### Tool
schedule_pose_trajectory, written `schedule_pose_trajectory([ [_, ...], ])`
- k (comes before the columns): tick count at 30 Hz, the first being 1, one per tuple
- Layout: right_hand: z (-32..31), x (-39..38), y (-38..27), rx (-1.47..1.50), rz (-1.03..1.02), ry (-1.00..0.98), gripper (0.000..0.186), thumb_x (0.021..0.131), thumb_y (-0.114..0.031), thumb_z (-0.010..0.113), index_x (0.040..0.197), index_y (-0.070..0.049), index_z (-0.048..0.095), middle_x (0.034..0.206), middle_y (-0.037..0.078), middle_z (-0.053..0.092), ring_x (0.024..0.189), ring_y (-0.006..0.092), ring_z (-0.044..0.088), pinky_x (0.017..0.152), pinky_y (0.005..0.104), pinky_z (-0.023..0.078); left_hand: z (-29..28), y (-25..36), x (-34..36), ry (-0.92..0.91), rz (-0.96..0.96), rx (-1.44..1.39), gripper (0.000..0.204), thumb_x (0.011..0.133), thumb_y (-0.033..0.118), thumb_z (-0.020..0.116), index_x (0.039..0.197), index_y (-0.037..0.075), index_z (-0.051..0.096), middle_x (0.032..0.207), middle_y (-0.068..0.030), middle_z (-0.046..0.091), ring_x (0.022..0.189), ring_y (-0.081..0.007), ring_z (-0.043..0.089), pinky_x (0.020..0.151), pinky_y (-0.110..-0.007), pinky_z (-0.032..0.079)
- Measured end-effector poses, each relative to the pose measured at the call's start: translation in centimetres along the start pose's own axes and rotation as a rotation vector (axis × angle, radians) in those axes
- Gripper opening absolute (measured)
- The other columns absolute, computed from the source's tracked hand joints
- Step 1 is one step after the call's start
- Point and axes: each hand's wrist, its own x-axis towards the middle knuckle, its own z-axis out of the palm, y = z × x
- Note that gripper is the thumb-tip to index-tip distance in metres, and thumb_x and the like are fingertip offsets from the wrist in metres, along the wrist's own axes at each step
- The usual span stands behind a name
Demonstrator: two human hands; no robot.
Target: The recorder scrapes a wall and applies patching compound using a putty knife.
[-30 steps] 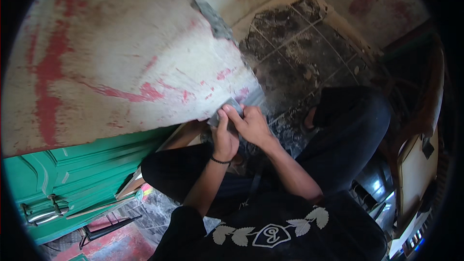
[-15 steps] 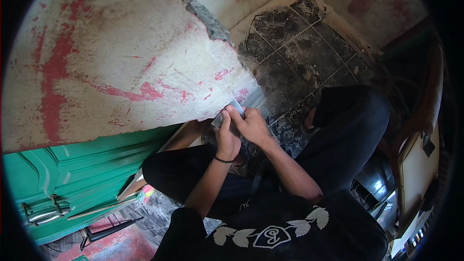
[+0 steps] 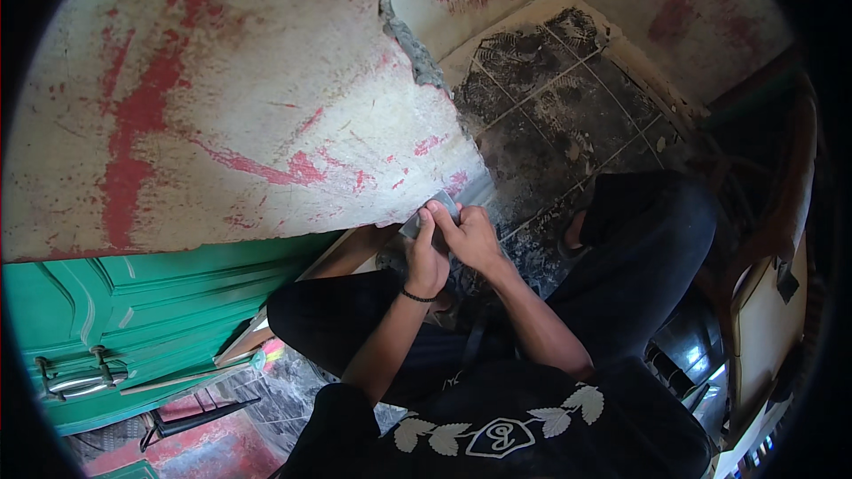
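Observation:
A flat grey piece [image 3: 449,204], like a thin plate or folded sheet, is gripped by both hands at the lower corner of the wall with peeling red and white paint [image 3: 284,80]. My left hand [image 3: 427,262] pinches its near side, thumb extended upward. From the right, my right hand [image 3: 473,239] closes on it, its thumb reaching across the top. Both thumbs meet near the middle of the piece, and the fingers behind it are hidden. Whether it touches the wall I cannot tell.
A green panelled door [image 3: 177,306] with a metal handle [image 3: 84,380] lies at the left. The wall's broken edge [image 3: 408,40] shows rough cement. Dusty dark tiles [image 3: 568,115] cover the floor beyond my hands. A wooden chair [image 3: 790,186] stands at the right.
The wall, door and floor have shifted slightly in the picture. Both hands keep hold of the grey piece, which appears a little more tilted between them.

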Motion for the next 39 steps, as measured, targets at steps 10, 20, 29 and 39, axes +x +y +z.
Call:
schedule_pose_trajectory([
  [10,0.6,0.2,0.8,0.119,-0.215,0.107,0.07,0.094,-0.052,0.062,0.06,0.009,0.058,0.046,0.017,0.048,0.044,0.0146,0.049,0.044,0.0404,0.038,1.0,0.5,-0.3,0.016,0.0,0.001,0.039,0.104,0.031,0.055,0.129,0.001,0.052,0.121,-0.012,0.063,0.108,-0.0244,0.064,0.097,-0.038,0.051],
  [20,0.0,-0.1,-0.4,0.096,-0.236,0.108,0.072,0.094,-0.054,0.062,0.059,0.009,0.058,0.047,0.014,0.048,0.047,0.0137,0.046,0.046,0.0397,0.04,0.3,0.4,-0.2,-0.022,0.025,0.036,0.04,0.104,0.034,0.052,0.13,0.003,0.052,0.121,-0.0139,0.062,0.112,-0.0238,0.061,0.099,-0.038,0.049],
  [29,-0.2,0.1,-0.3,0.105,-0.127,0.049,0.074,0.09,-0.058,0.062,0.063,0.01,0.063,0.054,0.025,0.057,0.053,0.0306,0.064,0.053,0.0436,0.047,1.5,1.2,-0.2,-0.041,0.002,0.003,0.039,0.103,0.031,0.056,0.13,0.003,0.053,0.122,-0.0115,0.062,0.112,-0.0217,0.062,0.099,-0.037,0.049],
  [39,0.3,1.1,1.2,0.108,0.07,-0.03,0.078,0.09,-0.063,0.061,0.062,0.01,0.062,0.051,0.018,0.058,0.053,0.0248,0.064,0.053,0.0422,0.049,0.2,-0.7,0.0,0.059,-0.03,0.045,0.033,0.103,0.027,0.057,0.126,0.003,0.056,0.119,-0.0097,0.063,0.11,-0.0221,0.063,0.097,-0.037,0.05],
])
